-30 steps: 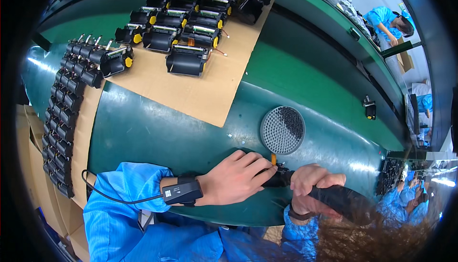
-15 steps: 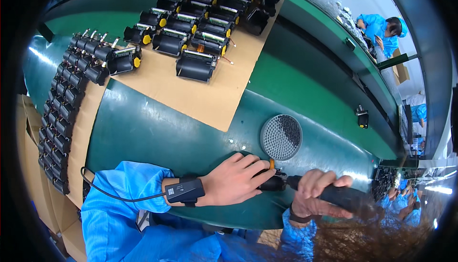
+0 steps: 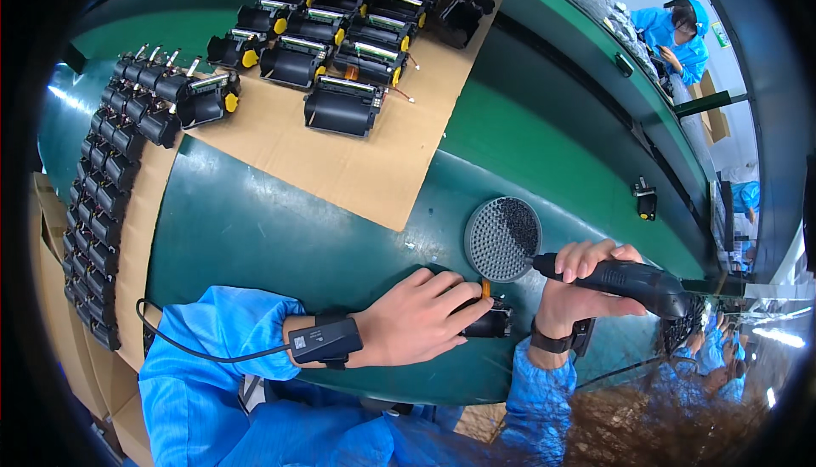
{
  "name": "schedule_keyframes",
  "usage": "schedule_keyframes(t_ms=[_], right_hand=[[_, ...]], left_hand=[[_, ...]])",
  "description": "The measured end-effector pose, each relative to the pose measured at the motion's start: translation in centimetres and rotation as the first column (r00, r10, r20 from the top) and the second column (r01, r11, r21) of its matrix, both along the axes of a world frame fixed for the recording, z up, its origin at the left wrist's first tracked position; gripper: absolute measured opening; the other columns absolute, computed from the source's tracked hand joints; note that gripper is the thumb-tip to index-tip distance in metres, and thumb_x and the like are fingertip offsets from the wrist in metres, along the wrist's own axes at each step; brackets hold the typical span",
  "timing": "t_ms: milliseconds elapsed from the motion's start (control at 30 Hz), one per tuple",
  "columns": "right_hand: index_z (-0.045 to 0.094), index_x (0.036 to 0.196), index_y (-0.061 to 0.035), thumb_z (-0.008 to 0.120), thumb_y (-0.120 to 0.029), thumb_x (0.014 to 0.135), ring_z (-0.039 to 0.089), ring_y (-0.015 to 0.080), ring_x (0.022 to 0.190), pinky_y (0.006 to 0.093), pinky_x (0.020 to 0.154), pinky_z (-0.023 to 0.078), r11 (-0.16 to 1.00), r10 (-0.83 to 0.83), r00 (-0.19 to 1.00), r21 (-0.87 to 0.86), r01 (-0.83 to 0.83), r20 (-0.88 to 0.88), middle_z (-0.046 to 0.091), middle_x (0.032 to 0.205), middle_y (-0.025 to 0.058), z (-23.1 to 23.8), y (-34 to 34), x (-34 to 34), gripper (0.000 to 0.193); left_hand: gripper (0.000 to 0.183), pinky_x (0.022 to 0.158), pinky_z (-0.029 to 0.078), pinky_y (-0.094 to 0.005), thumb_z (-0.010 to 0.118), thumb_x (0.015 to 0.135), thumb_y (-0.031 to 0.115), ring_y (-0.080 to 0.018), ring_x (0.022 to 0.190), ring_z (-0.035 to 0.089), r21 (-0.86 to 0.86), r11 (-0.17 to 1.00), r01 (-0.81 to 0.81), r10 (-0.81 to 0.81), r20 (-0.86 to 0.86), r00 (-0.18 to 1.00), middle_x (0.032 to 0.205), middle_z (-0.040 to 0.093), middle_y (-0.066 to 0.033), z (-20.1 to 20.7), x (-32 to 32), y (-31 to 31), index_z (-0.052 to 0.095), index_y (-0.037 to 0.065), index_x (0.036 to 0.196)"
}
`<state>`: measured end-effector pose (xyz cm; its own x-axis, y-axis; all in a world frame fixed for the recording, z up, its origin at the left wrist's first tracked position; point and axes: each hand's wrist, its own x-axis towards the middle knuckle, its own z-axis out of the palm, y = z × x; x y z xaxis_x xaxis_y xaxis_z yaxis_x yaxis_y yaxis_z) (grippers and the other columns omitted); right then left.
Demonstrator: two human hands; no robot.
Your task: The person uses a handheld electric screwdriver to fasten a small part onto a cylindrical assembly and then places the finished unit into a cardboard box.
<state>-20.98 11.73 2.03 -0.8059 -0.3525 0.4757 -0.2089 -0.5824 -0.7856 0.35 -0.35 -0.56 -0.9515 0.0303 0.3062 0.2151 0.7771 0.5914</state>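
My left hand point(image 3: 421, 318) is closed over a black plastic module point(image 3: 490, 322) on the green bench and presses it down. Most of the module is hidden under the fingers; an orange strip point(image 3: 486, 288) sticks up at its far side. In my right hand point(image 3: 571, 299) is a black electric screwdriver point(image 3: 625, 283), held nearly level with its tip pointing left. That tip is at the right rim of a round grey dish point(image 3: 484, 250) with a dimpled surface. Small dark screws point(image 3: 520, 222) lie heaped in the dish's far right part.
Rows of black modules point(image 3: 344, 106) with yellow gears stand on cardboard point(image 3: 382, 182) at the back. More smaller black units point(image 3: 106, 199) line the left side. A lone module point(image 3: 645, 199) rests at the right. Co-workers in blue sit beyond the bench point(image 3: 676, 42).
My right hand has lifted the screwdriver off the module and moved it away from me, to the dish's rim. The left hand keeps its hold on the module.
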Motion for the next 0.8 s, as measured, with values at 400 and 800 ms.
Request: schedule_keyframes(t_ms=[400, 800], right_hand=[[0.047, 0.107, -0.0129, 0.038, -0.094, 0.086, 0.046, 0.0144, 0.047, 0.0287, 0.042, 0.040, 0.997, 0.065, 0.998, 0.052, -0.063, -0.027, 0.047, 0.065, 0.0025, -0.58, 0.54, -0.27, 0.084], [0.048, 0.110, -0.0123, 0.038, -0.094, 0.086, 0.046, 0.0147, 0.048, 0.0293, 0.044, 0.040, 0.999, 0.014, 1.000, 0.051, -0.012, -0.028, 0.046, 0.066, 0.0030, -0.34, 0.25, 0.09, 0.085]], left_hand=[[0.061, 0.094, 0.045, -0.0389, 0.077, 0.089, 0.036, -0.0234, 0.117, 0.055, -0.007, 1.000, -0.015, 0.015, -0.008, 1.000, 0.132, 0.058, -0.0057, -0.13, 0.09, 0.18, 0.061, 0.009, 0.141], [0.062, 0.095, 0.044, -0.0389, 0.076, 0.089, 0.037, -0.0232, 0.118, 0.054, -0.001, 1.000, -0.007, 0.007, 0.014, 1.000, 0.133, 0.057, -0.0057, -0.26, 0.17, 0.26, 0.059, 0.009, 0.143]])
